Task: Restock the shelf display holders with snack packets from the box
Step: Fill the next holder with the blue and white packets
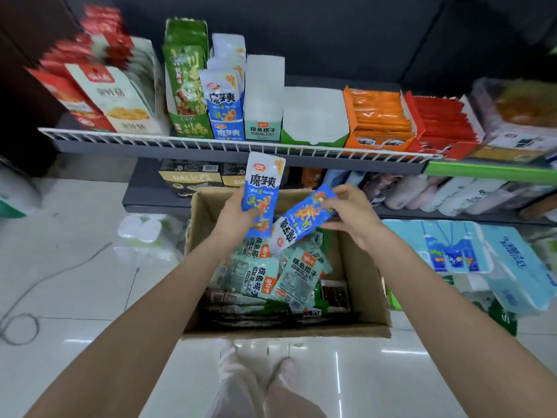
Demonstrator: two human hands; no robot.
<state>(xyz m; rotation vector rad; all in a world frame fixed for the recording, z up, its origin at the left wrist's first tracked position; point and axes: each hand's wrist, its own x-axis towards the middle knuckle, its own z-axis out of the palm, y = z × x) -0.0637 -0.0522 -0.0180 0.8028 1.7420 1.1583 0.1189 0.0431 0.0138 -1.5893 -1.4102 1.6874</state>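
Head view, looking down over an open brown cardboard box (364, 267) on a pale tiled floor, below a white wire-fronted shelf (211, 143).

Risk first: holding two slippery packets at once, so one could probably slide out and drop back into the box, because each is only held at one end. Also possible to put them in the wrong holder, since the empty mint-green cardboard holder (263, 116) stands just beside the matching blue-and-white cardboard holder (226, 116).

Left hand (238, 211) curled round the lower part of an upright blue foil snack packet (263, 188), the top standing free above the fingers. Right hand (346, 214) pinching the upper end of a second, tilted blue foil packet (301, 221), the lower end hanging over pale green packets (265, 276) in the box.
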